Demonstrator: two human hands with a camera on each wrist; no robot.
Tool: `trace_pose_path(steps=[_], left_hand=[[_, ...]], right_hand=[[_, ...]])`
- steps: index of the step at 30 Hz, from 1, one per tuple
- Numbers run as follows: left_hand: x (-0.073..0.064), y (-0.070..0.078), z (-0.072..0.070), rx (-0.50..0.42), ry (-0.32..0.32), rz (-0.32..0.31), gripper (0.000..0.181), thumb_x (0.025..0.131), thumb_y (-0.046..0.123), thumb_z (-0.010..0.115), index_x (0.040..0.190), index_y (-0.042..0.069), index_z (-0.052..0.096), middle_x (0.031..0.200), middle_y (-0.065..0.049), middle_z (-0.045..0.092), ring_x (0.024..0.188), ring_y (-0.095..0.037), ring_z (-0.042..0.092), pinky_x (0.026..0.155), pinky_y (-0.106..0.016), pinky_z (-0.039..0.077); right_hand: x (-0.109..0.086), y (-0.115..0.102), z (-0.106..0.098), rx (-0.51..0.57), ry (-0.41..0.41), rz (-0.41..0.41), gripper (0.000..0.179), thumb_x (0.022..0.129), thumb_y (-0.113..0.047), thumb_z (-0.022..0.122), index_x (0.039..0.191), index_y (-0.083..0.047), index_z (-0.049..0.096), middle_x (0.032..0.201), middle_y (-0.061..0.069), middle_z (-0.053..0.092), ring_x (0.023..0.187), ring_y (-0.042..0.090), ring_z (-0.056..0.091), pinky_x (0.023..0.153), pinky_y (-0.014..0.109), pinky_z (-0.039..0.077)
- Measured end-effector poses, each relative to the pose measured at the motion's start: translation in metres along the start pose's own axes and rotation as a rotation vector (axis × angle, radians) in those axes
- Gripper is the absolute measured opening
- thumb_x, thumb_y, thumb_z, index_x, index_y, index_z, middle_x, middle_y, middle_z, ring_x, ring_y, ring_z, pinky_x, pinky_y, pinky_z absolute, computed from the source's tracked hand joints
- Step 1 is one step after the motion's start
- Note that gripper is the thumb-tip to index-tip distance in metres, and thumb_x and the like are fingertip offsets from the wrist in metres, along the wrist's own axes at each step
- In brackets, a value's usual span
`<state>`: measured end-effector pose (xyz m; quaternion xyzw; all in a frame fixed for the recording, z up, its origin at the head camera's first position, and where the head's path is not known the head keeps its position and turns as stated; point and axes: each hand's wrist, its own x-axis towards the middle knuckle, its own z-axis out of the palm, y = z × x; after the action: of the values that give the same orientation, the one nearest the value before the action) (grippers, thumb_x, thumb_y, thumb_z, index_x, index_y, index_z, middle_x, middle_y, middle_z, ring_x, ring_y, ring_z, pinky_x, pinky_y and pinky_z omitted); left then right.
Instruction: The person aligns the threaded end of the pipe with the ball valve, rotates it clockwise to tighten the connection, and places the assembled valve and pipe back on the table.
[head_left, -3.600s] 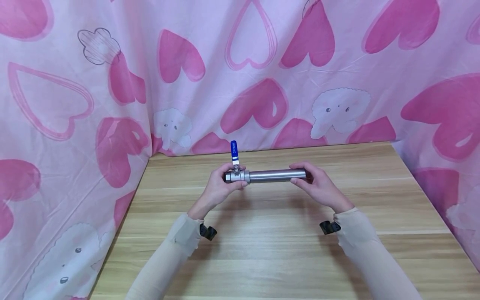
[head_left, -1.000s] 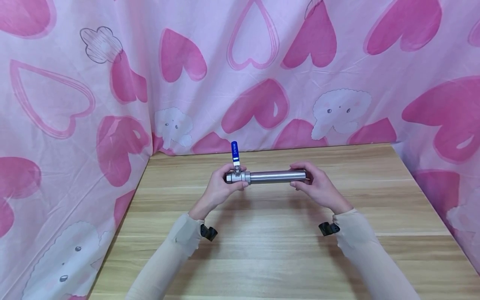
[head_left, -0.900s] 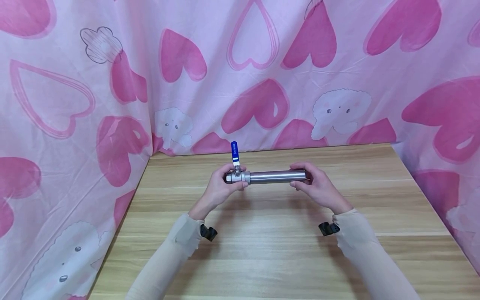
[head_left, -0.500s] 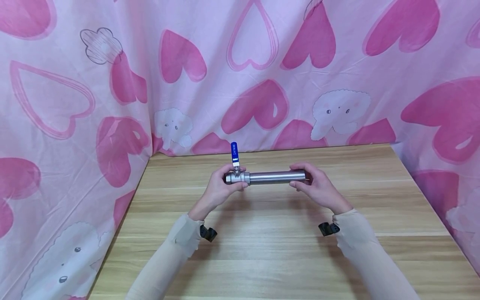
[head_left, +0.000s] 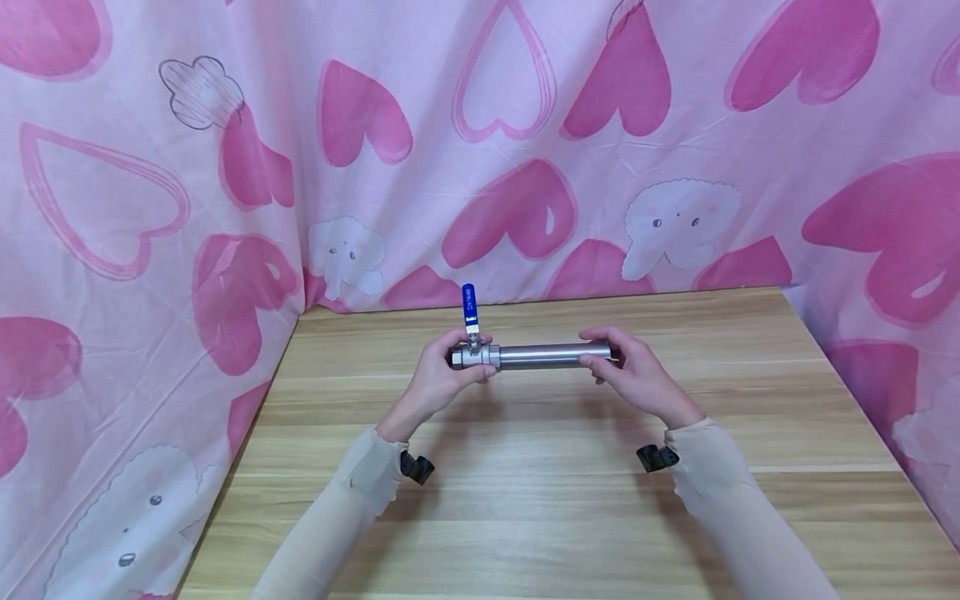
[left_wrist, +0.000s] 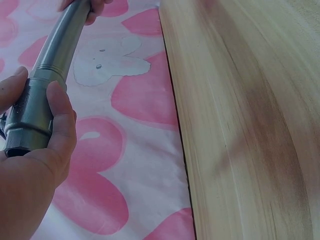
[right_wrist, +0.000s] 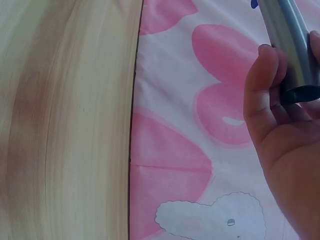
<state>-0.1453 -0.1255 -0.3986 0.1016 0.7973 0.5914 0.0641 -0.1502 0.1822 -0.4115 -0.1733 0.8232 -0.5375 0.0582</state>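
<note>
A steel ball valve [head_left: 474, 357] with a blue lever handle [head_left: 470, 307] is joined to the left end of a straight metal pipe [head_left: 540, 356]. My left hand [head_left: 433, 382] grips the valve body, thumb on the near side and fingers round the far side. At the pipe's other end, my right hand [head_left: 639, 375] holds it between thumb and fingers. The lever points away from me, square to the pipe. In the right wrist view the pipe's open end [right_wrist: 301, 93] shows by the palm. Valve and pipe are held up above the table, roughly level.
Beneath the hands lies a wood-grain table [head_left: 540, 500]. A pink curtain [head_left: 420, 192] with hearts and white cartoon figures hangs along its back and both sides. Small black devices [head_left: 417, 467] sit on both wrists, over pale sleeves.
My right thumb has shifted slightly upward on the pipe's near side, with a fingertip now showing below it. The left hand, valve and lever stay nearly in place.
</note>
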Motion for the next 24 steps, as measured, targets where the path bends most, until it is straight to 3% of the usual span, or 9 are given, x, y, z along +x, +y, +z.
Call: trace_pose_path(steps=[8, 16, 24], left_hand=[[-0.0002, -0.0009, 0.0003, 0.005, 0.002, 0.004, 0.045, 0.078, 0.017, 0.081, 0.120, 0.017, 0.063, 0.120, -0.008, 0.062, 0.101, -0.023, 0.058, 0.083, -0.032, 0.053], [-0.0002, -0.0022, 0.0004, 0.003, 0.001, 0.016, 0.045, 0.078, 0.017, 0.081, 0.119, 0.017, 0.063, 0.118, -0.008, 0.062, 0.100, -0.022, 0.058, 0.083, -0.031, 0.053], [0.0000, -0.0009, 0.0002, 0.038, 0.003, 0.000, 0.043, 0.079, 0.020, 0.080, 0.118, 0.021, 0.064, 0.118, -0.004, 0.062, 0.101, -0.022, 0.058, 0.084, -0.032, 0.052]], right_hand=[[-0.0008, -0.0042, -0.0001, -0.033, 0.015, 0.022, 0.033, 0.096, -0.026, 0.060, 0.126, -0.011, 0.055, 0.091, 0.012, 0.057, 0.070, 0.016, 0.054, 0.059, 0.024, 0.049], [-0.0005, -0.0041, -0.0001, -0.065, 0.007, 0.012, 0.029, 0.099, -0.024, 0.055, 0.125, -0.011, 0.056, 0.088, 0.009, 0.061, 0.065, 0.013, 0.047, 0.054, 0.023, 0.042], [0.0022, 0.0017, 0.0009, -0.069, 0.018, 0.026, 0.030, 0.099, -0.021, 0.056, 0.124, -0.004, 0.059, 0.091, 0.010, 0.057, 0.069, 0.013, 0.049, 0.057, 0.022, 0.044]])
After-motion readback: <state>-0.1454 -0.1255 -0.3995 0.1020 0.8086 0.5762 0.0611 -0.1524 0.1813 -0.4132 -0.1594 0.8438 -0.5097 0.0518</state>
